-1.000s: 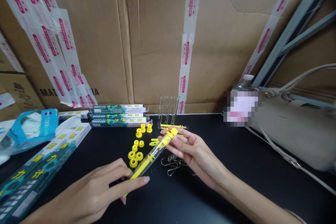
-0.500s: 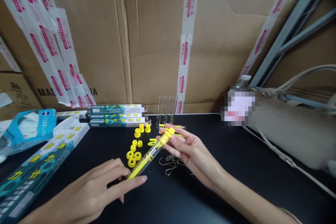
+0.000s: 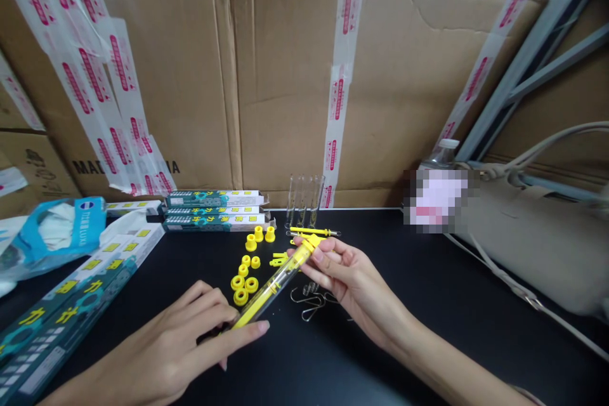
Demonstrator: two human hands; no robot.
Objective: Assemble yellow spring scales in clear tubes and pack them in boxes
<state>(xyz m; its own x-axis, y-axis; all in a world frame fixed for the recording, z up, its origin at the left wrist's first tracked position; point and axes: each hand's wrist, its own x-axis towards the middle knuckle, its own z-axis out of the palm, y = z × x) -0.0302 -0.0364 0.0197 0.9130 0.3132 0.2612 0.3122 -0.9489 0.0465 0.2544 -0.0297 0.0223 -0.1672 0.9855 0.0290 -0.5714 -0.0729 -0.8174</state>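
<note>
A clear-tubed spring scale (image 3: 275,287) with a yellow inner strip slants between my hands over the black table. My left hand (image 3: 190,336) is closed around its lower end, thumb along the near side. My right hand (image 3: 340,266) pinches the yellow cap (image 3: 311,243) at the upper end. Just left of the tube lie several loose yellow caps and rings (image 3: 240,283). Metal hooks (image 3: 311,309) and small springs (image 3: 311,288) rest below my right hand, partly hidden by it. Behind it lies a yellow inner rod (image 3: 314,232) with metal ends.
Several clear tubes (image 3: 302,200) stand at the back against a large cardboard box (image 3: 280,95). Printed boxes (image 3: 214,209) are stacked back left, with long ones (image 3: 80,304) at the left edge. A blue-white packet (image 3: 85,228), a bottle (image 3: 447,151) and a beige bag (image 3: 514,235) flank the table.
Both hands keep their hold on the spring scale, with almost no movement. The whole view has shifted slightly, and more of the yellow rod behind my right hand shows.
</note>
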